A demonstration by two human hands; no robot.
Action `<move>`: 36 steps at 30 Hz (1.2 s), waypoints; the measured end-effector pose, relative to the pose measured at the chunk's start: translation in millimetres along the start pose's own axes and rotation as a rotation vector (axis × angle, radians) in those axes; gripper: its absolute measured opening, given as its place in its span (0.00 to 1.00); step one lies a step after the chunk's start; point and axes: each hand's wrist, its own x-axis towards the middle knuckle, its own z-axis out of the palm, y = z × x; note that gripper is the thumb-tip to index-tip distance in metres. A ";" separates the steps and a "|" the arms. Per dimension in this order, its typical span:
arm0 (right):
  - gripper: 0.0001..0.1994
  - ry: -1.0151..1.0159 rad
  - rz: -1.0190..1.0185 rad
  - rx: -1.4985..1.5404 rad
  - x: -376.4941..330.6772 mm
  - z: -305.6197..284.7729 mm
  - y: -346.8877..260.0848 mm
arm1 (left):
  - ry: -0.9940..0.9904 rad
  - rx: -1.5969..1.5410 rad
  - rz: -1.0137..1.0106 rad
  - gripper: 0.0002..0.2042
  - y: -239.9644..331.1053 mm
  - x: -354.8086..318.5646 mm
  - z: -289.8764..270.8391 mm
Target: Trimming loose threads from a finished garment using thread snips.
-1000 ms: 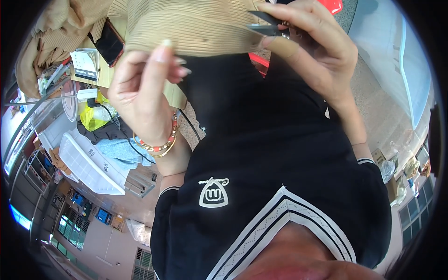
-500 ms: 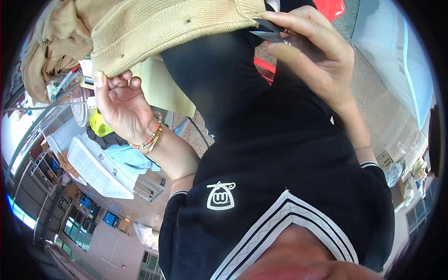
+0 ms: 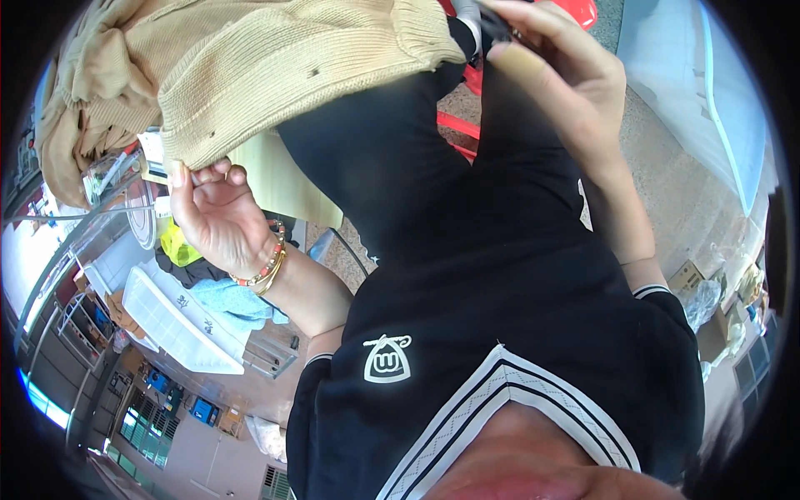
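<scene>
A tan knitted garment point(image 3: 275, 62) spreads across the top left, its ribbed band marked by small dark holes. My left hand point(image 3: 221, 204) pinches the band's lower left corner between thumb and fingers. At the top right, my right hand point(image 3: 575, 83) grips dark thread snips point(image 3: 497, 27) between thumb and fingers, a little apart from the garment's right end. The snips' blades are hard to make out now. A tan wrap covers part of the right thumb.
Left of my body stand a white plastic basket point(image 3: 175, 321), a light blue cloth point(image 3: 233, 302) and a pale wooden panel point(image 3: 279, 179). More tan knitwear point(image 3: 71, 158) is heaped at the far left. A translucent sheet point(image 3: 692, 92) stands at the right, and red plastic point(image 3: 458, 127) shows below my legs.
My right hand with the snips has moved up and away from the garment's edge. The band's right end has dropped slightly and turned. My left hand keeps its pinch, a little lower in view.
</scene>
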 end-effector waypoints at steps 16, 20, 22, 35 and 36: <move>0.22 -0.217 0.113 -0.364 2.8 24.8 -16.9 | -0.058 -0.072 -0.007 0.04 -1.1 -10.1 1.7; 0.22 -0.189 0.187 -0.379 -1.4 32.1 -9.2 | -0.091 -0.074 -0.016 0.06 -0.5 -17.4 3.5; 0.17 -0.146 0.160 -0.423 -3.4 28.9 -0.8 | -0.088 -0.071 -0.037 0.08 -0.7 -20.7 6.7; 0.18 -0.363 -0.197 -0.610 0.7 13.9 -30.1 | -0.635 0.309 -0.263 0.24 -5.2 -53.8 18.7; 0.15 -0.403 -0.240 -0.588 2.1 14.6 -31.5 | -0.548 0.234 -0.296 0.24 -8.1 -63.2 29.8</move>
